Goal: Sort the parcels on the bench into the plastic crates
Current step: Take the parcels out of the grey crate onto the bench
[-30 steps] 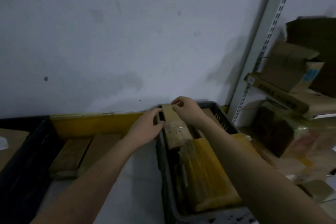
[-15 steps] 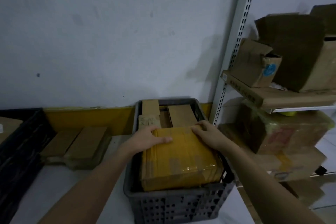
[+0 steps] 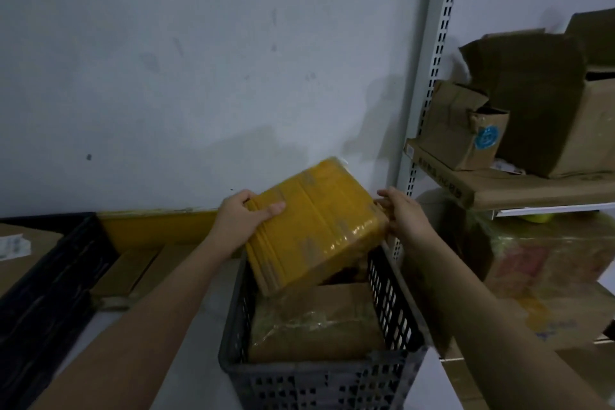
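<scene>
Half a second before, the yellow parcel (image 3: 312, 223) lay flat on top of the gray crate (image 3: 319, 376); now it was lifted and tipped up, with its low corner still dipping inside the crate. The left hand (image 3: 238, 221) had its grip clamped on the parcel's left edge, thumb on top. The right hand (image 3: 404, 216) held the right corner with curled fingers, so its grip was clamped on the parcel too. Under the parcel, a brown parcel wrapped in clear plastic (image 3: 316, 323) lay in the crate. The crate stood on the white counter (image 3: 186, 349). To the left, two flat brown parcels (image 3: 133, 273) lay on the counter, beside a black crate (image 3: 50, 293). To the right stood a metal shelf rack (image 3: 432, 76) with cardboard boxes (image 3: 466, 130) on it.
</scene>
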The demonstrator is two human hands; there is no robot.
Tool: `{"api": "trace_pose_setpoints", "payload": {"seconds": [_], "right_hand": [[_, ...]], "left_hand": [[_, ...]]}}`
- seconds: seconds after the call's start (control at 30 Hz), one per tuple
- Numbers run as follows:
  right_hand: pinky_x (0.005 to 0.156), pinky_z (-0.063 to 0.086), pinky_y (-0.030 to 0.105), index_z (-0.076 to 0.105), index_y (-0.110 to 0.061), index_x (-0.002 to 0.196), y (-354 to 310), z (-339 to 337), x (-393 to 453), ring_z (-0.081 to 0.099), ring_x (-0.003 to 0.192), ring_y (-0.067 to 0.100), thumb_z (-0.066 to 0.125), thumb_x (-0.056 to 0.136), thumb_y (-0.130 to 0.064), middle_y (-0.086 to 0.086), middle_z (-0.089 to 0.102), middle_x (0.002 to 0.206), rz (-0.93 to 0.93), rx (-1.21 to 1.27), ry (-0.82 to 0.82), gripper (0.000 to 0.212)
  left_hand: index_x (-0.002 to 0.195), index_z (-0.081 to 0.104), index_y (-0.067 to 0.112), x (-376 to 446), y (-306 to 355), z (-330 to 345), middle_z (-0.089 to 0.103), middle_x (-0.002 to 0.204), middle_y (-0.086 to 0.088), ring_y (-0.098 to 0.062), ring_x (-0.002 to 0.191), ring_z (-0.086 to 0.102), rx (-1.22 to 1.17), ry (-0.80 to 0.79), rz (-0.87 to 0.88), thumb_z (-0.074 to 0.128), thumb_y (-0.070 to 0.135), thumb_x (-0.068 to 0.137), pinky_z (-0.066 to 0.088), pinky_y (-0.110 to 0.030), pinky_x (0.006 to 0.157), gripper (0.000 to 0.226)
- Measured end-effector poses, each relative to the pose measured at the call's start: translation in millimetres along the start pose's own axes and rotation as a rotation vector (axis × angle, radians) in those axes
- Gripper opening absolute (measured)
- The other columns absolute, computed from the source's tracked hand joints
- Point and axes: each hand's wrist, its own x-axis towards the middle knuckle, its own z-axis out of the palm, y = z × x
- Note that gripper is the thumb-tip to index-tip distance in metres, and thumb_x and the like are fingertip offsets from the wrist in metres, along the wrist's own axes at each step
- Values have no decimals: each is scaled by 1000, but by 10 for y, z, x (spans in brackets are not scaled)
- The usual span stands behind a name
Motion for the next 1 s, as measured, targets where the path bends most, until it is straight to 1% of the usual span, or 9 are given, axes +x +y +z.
{"api": "trace_pose_setpoints", "payload": {"seconds": [0.1, 0.27, 0.37, 0.47, 0.57, 0.63, 0.73, 0.87, 1.0], "right_hand": [[67, 43, 31, 62, -6, 110, 187, 51, 157, 53, 78, 25, 44, 104, -27, 13, 58, 94, 101, 23, 75, 29], [75, 46, 36, 60, -7, 117, 670, 296, 288, 58, 88, 22, 47, 103, -26, 7, 62, 99, 140, -227, 99, 28], [75, 51, 37, 58, -9, 120, 880, 420, 300, 61, 93, 25, 52, 101, -23, 9, 63, 107, 142, -442, 55, 24], [88, 52, 39, 61, -16, 105, 997, 500, 253, 62, 93, 20, 58, 99, -29, 5, 65, 105, 143, -589, -143, 15], [90, 51, 31, 60, -21, 126, 1166, 524, 221, 60, 110, 19, 61, 96, -40, 2, 64, 122, 187, -812, -419, 36], [97, 48, 31, 55, -25, 136, 1312, 555, 182, 56, 119, 20, 64, 89, -53, 0, 59, 134, 253, -955, -500, 55], [100, 47, 33, 57, -28, 134, 1498, 590, 159, 55, 120, 17, 61, 81, -69, -3, 59, 132, 225, -1169, -472, 67], [92, 50, 32, 65, -32, 114, 1540, 581, 192, 60, 102, 10, 64, 81, -66, -7, 65, 116, 213, -1136, -471, 47], [90, 51, 36, 63, -37, 98, 1592, 591, 181, 59, 96, 9, 61, 78, -71, -10, 64, 105, 170, -1181, -442, 39]], "left_hand": [[85, 60, 12, 117, -33, -127, 67, 86, -2, -17, 78, 65, -95, 197, -29, 82, 47, 74, 51, -30, 62, 42], [86, 49, 12, 291, -328, -149, 59, 86, -4, -23, 80, 59, -41, 345, -111, 80, 52, 75, 48, -35, 64, 52], [98, 52, 12, 425, -492, -146, 60, 94, -3, -24, 86, 60, 18, 333, -225, 74, 60, 77, 54, -44, 79, 57], [112, 54, 18, 521, -566, -148, 61, 107, -2, -24, 91, 58, 138, 296, -285, 62, 68, 83, 51, -41, 80, 59], [127, 60, 18, 636, -604, -177, 65, 118, -4, -28, 100, 63, 229, 209, -271, 53, 77, 82, 53, -42, 84, 74], [126, 64, 17, 682, -628, -208, 68, 116, -4, -27, 98, 65, 217, 150, -262, 54, 82, 77, 55, -44, 86, 82], [124, 66, 18, 680, -671, -233, 69, 113, -1, -25, 97, 67, 106, 99, -276, 63, 87, 62, 56, -45, 88, 93], [122, 67, 18, 687, -692, -228, 69, 112, -1, -24, 98, 67, 72, 77, -270, 71, 81, 61, 56, -46, 90, 87], [119, 68, 18, 651, -716, -218, 68, 108, 1, -23, 97, 67, 24, 112, -269, 74, 77, 61, 56, -45, 90, 83]]}}
